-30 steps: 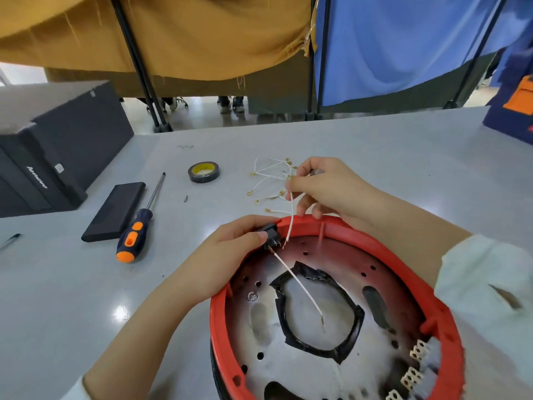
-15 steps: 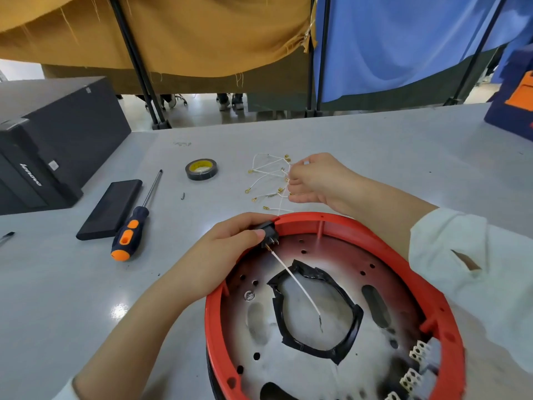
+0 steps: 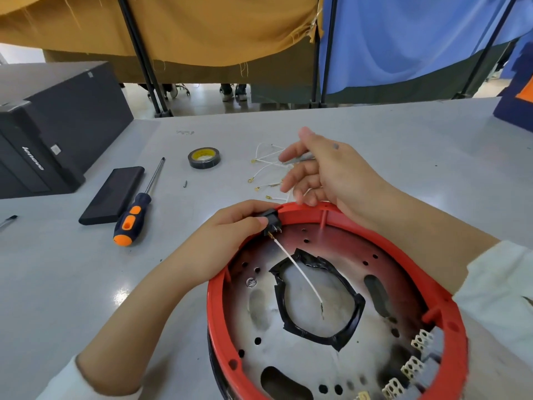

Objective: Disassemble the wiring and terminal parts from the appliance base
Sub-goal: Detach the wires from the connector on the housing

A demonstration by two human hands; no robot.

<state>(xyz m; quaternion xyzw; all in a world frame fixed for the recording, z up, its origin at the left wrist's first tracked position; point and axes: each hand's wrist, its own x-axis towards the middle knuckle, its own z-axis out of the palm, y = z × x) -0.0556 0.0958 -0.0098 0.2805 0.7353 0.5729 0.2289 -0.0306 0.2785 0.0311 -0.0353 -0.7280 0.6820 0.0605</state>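
The round appliance base (image 3: 389, 249), red-rimmed with a metal plate inside, lies in front of me. My left hand (image 3: 227, 238) grips a black switch block (image 3: 271, 222) set in the rim's far left side. A single white wire (image 3: 300, 272) runs from that block across the plate to a bare end over the centre hole. My right hand (image 3: 331, 171) hovers with fingers spread above a pile of removed white wires with brass terminals (image 3: 265, 163). A grey blur by its index finger cannot be identified. White terminal blocks (image 3: 415, 365) sit along the base's right side.
An orange-and-black screwdriver (image 3: 135, 217), a flat black case (image 3: 115, 194), a roll of black tape (image 3: 204, 158) and a small screw (image 3: 185, 183) lie on the grey table to the left. A black computer case (image 3: 57, 125) stands at far left.
My right hand pulled a white wire off the switch block, carried it to the pile and opened its fingers. My left hand has kept its grip on the block.
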